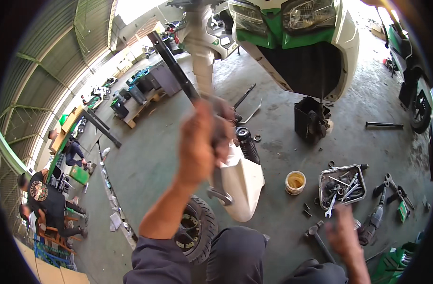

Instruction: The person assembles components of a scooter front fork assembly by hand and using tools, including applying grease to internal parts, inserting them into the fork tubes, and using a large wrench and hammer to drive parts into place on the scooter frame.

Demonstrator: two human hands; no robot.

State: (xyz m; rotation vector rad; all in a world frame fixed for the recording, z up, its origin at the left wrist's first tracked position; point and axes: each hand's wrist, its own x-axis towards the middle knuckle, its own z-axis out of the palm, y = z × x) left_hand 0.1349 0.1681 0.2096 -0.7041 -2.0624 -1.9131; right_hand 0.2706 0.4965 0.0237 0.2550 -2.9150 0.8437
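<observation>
My left hand (197, 142), blurred, is closed round the upper part of a scooter's front fork. A pale, motion-smeared stem (200, 52) rises above this grip. Below it is the fork's white front fender (242, 189), with a black shock absorber (247, 144) beside it. My right hand (343, 232) is low on the right, smeared by motion, so its fingers cannot be read. Nearest to it are a hammer (320, 239) on the floor and a metal tray (323, 189) of wrenches and sockets.
A tub of yellowish grease (295, 183) stands left of the tray. A loose wheel (197, 232) lies by my left knee. Ahead is a white and green scooter (292, 47). More tools (380, 213) lie at right. People (48, 199) sit at far left.
</observation>
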